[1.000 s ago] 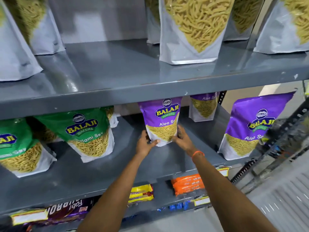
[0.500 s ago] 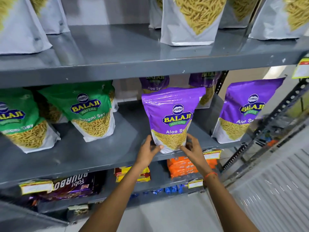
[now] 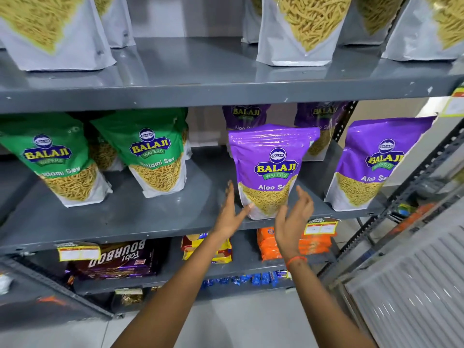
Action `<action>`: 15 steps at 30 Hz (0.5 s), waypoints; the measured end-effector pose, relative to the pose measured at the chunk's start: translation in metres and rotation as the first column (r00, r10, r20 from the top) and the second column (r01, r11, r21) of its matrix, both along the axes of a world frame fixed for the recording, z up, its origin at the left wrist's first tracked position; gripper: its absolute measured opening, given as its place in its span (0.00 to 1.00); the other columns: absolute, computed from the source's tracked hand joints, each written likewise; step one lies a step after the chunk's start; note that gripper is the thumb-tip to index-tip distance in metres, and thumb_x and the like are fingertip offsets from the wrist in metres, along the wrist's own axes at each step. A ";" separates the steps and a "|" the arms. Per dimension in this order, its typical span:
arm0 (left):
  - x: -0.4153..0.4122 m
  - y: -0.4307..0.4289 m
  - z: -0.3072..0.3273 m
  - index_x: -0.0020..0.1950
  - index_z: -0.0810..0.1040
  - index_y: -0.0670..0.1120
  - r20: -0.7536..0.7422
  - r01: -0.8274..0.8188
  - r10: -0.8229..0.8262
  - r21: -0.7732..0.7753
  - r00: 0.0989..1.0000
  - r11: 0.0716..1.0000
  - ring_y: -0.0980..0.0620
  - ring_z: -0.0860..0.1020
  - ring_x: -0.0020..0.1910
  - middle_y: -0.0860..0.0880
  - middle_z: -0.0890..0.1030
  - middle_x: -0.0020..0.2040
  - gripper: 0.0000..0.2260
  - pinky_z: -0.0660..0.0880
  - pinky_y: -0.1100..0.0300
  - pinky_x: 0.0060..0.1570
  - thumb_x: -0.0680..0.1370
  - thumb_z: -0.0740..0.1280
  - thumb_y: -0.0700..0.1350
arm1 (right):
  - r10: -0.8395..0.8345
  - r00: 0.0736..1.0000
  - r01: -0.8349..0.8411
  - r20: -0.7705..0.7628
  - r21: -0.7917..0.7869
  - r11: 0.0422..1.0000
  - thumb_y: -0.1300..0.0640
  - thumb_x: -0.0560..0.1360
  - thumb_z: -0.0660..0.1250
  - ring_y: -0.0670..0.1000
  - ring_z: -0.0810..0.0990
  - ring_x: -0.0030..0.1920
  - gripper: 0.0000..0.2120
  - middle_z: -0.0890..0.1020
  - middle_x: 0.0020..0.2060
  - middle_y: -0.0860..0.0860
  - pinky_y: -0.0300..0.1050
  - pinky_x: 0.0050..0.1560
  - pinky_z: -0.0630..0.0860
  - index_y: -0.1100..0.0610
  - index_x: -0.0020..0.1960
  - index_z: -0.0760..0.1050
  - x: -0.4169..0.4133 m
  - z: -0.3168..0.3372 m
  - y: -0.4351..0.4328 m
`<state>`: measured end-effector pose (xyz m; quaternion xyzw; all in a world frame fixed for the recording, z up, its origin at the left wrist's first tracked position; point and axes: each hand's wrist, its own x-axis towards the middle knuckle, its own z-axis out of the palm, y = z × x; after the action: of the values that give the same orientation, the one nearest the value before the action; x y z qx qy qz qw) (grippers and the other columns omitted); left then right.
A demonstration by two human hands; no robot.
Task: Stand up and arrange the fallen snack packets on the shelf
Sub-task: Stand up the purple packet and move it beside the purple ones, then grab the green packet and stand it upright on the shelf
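Observation:
A purple Aloo Sev packet stands upright at the front edge of the grey middle shelf. My left hand is just left of its base, fingers spread, the thumb tip touching the lower corner. My right hand hovers open just right of the base, holding nothing. A second purple packet stands to the right, and two more purple packets stand behind. Two green Sev packets stand on the left half of the same shelf.
White sev pouches line the top shelf. Below are a Bourbon biscuit pack, yellow packs and orange packs. A slotted metal upright and a ribbed panel stand at the right.
The purple packet was pulled from the back of the shelf to its front edge and set upright. Both hands have let go and opened beside it.

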<state>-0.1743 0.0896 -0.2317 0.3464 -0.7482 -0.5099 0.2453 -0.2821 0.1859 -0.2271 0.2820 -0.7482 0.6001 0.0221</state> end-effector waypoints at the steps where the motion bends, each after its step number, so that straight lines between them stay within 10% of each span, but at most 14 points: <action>1: 0.005 0.001 0.006 0.75 0.43 0.48 -0.028 -0.053 0.050 -0.096 0.998 0.994 0.52 0.48 0.77 0.49 0.47 0.78 0.36 0.50 0.49 0.75 0.76 0.63 0.52 | 0.000 0.998 -0.003 -0.058 -0.053 0.999 0.60 0.69 0.56 0.55 0.65 0.66 0.26 0.69 0.63 0.61 0.44 0.68 0.60 0.62 0.66 0.65 0.017 0.010 -0.003; 8: 0.080 -0.048 0.024 0.73 0.42 0.51 -0.182 -0.330 0.276 -0.494 0.944 0.804 0.66 0.43 0.74 0.55 0.46 0.75 0.30 0.41 0.70 0.73 0.77 0.52 0.59 | 0.184 0.942 -0.213 -0.282 -0.074 0.974 0.59 0.75 0.55 0.50 0.60 0.72 0.24 0.65 0.71 0.58 0.40 0.74 0.55 0.59 0.71 0.60 0.095 0.035 -0.072; 15: 0.169 -0.139 0.003 0.75 0.43 0.45 -0.192 -0.495 0.462 -0.193 0.866 0.847 0.53 0.46 0.75 0.46 0.46 0.78 0.46 0.45 0.61 0.73 0.68 0.55 0.71 | 0.456 0.880 -0.444 -0.135 0.112 0.889 0.63 0.71 0.64 0.54 0.57 0.73 0.34 0.62 0.73 0.58 0.36 0.75 0.49 0.64 0.73 0.54 0.150 0.018 -0.177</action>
<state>-0.0057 -0.0493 -0.2285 0.4543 -0.6744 -0.3625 0.4553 -0.1321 0.0091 -0.2094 0.4953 -0.6809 0.5349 -0.0699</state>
